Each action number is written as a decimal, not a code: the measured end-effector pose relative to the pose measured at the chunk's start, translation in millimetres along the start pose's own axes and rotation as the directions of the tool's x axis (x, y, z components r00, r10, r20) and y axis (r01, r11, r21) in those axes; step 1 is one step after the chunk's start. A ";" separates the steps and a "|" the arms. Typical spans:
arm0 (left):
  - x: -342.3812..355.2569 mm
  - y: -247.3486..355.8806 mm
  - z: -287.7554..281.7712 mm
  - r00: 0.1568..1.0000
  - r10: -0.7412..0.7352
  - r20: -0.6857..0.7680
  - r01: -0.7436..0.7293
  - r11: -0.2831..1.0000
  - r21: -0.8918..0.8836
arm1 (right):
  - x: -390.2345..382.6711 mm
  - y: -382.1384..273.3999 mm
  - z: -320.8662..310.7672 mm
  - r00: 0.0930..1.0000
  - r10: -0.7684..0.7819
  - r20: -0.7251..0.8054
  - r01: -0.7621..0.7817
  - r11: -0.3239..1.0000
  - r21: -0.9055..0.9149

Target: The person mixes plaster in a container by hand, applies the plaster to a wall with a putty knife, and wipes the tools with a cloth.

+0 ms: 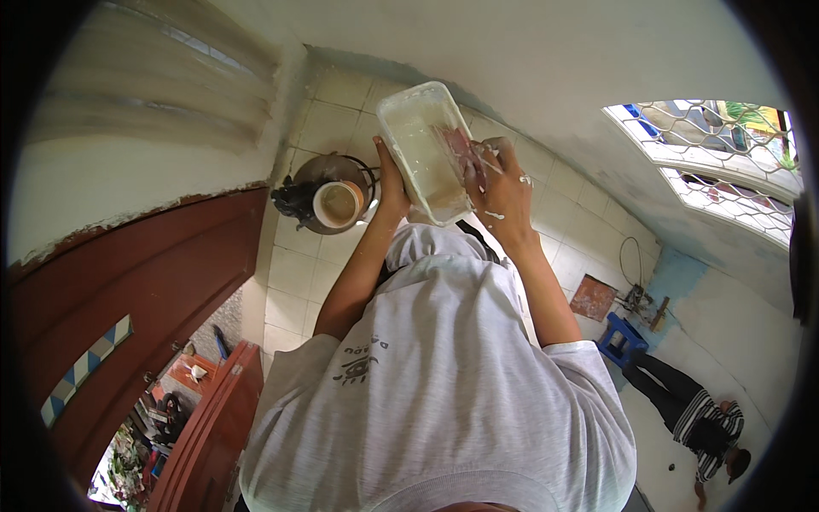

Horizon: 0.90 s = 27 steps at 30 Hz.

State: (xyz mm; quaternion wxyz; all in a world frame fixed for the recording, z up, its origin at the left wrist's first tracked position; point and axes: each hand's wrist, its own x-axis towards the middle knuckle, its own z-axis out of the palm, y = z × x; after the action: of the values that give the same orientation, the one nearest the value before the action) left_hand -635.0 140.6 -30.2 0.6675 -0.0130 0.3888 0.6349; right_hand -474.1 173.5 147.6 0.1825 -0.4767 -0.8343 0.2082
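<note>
Your left hand [392, 181] holds the tub [422, 158], fingers along its 8 o'clock side; its long axis runs 11 to 5. Your right hand [507, 200], nearer the scraper [456, 147], has its fingers curled on it. The scraper, if that's what this smeared pink piece is, lies at their 10 o'clock, by the tub's 3 o'clock rim.

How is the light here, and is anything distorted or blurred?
Head view: the grilled window looks partly washed out; corners fall black; the person at lower right appears tilted, likely by the fisheye; tub, left hand and right hand look fairly sharp.
</note>
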 end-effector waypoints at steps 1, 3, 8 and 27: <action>1.9 -6.5 -2.7 1.000 -0.011 -0.012 0.011 1.000 -0.017 | 1.1 8.4 1.9 0.995 -0.030 -0.094 0.025 0.998 -0.055; 8.4 -18.4 -5.3 1.000 0.003 -0.027 -0.001 0.999 0.052 | -0.1 25.6 2.8 0.982 -0.070 -0.178 0.050 0.992 -0.117; 46.8 -65.4 4.3 0.989 -0.033 -0.142 0.061 0.979 0.195 | -6.8 91.9 5.0 0.949 0.261 0.175 -0.280 0.955 0.097; 122.1 -201.2 -75.9 0.898 -0.246 -0.365 0.351 0.900 0.259 | -16.3 305.1 212.9 0.844 0.320 0.431 -0.400 0.910 0.108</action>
State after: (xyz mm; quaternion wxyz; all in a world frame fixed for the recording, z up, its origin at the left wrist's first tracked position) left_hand -513.9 165.2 -244.3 0.6783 -0.0690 0.5833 0.4414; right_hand -353.9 262.3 -193.5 0.0093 -0.5519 -0.7245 0.4129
